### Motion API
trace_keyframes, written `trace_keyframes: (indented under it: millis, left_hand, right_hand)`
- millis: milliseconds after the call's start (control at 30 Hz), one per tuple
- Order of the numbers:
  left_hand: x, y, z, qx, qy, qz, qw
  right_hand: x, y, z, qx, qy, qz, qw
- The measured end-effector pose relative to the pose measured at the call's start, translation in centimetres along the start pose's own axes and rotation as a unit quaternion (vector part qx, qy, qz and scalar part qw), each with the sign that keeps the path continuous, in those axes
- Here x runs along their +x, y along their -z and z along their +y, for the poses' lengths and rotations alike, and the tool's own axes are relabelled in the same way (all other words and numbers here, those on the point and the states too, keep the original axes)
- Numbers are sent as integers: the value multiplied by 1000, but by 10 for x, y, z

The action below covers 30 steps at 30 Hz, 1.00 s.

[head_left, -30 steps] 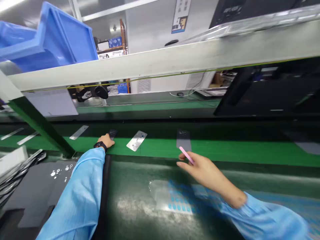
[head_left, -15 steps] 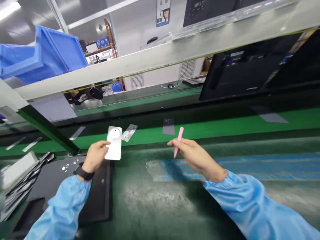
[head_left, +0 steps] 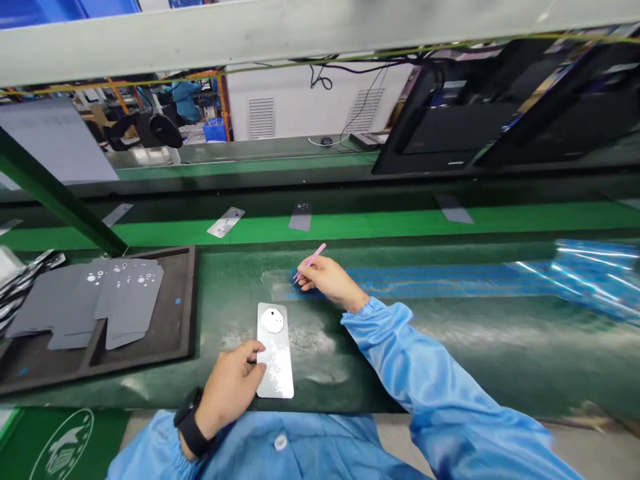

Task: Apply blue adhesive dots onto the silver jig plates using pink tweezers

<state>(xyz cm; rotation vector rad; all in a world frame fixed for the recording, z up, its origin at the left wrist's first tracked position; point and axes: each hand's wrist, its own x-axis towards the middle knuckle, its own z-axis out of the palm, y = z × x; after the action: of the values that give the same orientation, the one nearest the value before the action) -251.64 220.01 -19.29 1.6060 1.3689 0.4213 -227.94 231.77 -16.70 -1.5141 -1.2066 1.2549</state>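
Note:
My left hand [head_left: 234, 380] pinches the left edge of a pale phone back panel [head_left: 276, 360] near the front edge of the bench. A large white round camera area shows at the panel's top end. My right hand [head_left: 320, 280] grips pink tweezers [head_left: 313, 260] like a pen. Their tips point down at the left end of a blue-marked clear film strip [head_left: 400, 280] lying on the bench; whether they touch it I cannot tell.
A black tray [head_left: 175, 327] on the left holds several grey panels [head_left: 133, 300]. Behind the bench runs a green belt [head_left: 350, 223] carrying spaced panels, including a whitish one [head_left: 226, 222]. A green post [head_left: 60, 193] rises at left; crumpled film [head_left: 595, 273] lies at right.
My left hand has brought the panel down and closer to my body. My right hand, still with the tweezers, has moved over the film strip's left end. The view has tilted downward.

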Motion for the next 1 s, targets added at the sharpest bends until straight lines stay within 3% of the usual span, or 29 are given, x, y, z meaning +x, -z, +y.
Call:
trace_keyframes:
  millis: [133, 267, 400, 533, 800, 1000]
  left_hand:
    - [1, 13, 14, 158, -23, -11, 987]
    - [22, 17, 20, 254, -92, 41, 962]
    - [50, 12, 14, 248, -205, 78, 943]
    - [63, 5, 3, 256, -212, 63, 941]
    - [61, 2, -2, 254, -221, 66, 939]
    - [61, 1, 0, 250, -217, 64, 941]
  right_hand:
    - [2, -6, 4, -23, -18, -36, 999]
    - [4, -9, 9, -26, -29, -49, 998]
    - [6, -9, 12, -48, -28, -41, 998]
    - [6, -8, 15, -71, -31, -46, 996]
    - [6, -7, 13, -76, -31, -43, 996]
    - [-18, -7, 5, -22, -1, -67, 998]
